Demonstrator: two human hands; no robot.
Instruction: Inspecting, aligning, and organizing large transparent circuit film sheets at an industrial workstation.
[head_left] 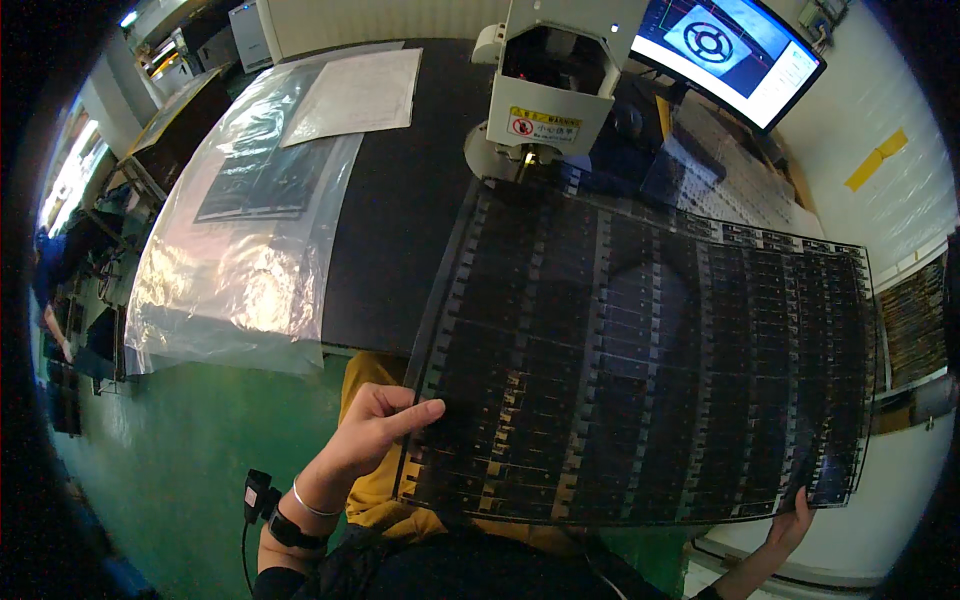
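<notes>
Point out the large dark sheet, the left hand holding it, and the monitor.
dark sheet [640, 370], head view, middle of its patterned face
left hand [365, 430], head view, back of the hand at the sheet's left edge
monitor [735, 50], head view, centre of the lit screen

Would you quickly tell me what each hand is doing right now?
Left hand: closed on the left edge of the large dark flexible sheet, thumb on top.
Right hand: holds the sheet's lower right corner, fingers curled at its edge.

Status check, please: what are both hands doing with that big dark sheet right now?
Left hand grips the dark sheet at its left edge; right hand holds its lower right corner. Sheet's far end sits under the white machine. Nothing blocking.
</notes>
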